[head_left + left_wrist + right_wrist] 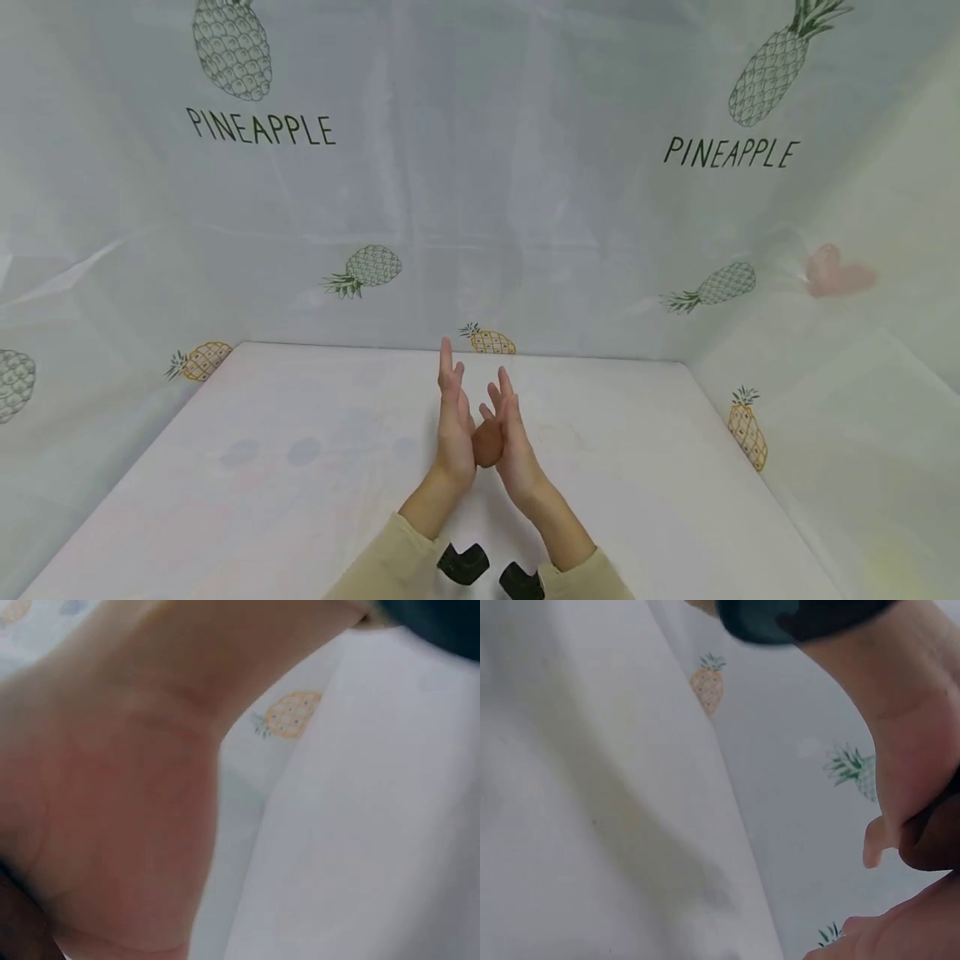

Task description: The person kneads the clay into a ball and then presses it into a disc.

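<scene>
A brown, rounded lump (487, 444) sits between the two palms, above the white table (637, 467). My left hand (454, 437) presses it from the left with straight fingers pointing up and away. From the other side my right hand (519, 454) touches the lump, its fingers extended and slightly spread. The left wrist view catches only a dark edge of the lump (19, 922) at lower left, below the left palm (112, 817). In the right wrist view the lump (934, 840) shows at the right edge, partly in shadow. Its material is unclear.
A pale cloth printed with pineapples (487, 208) hangs behind the table and along its sides. Black wrist-worn devices (463, 565) show beside the beige sleeves (390, 562). The table's back edge (600, 359) lies beyond the fingertips.
</scene>
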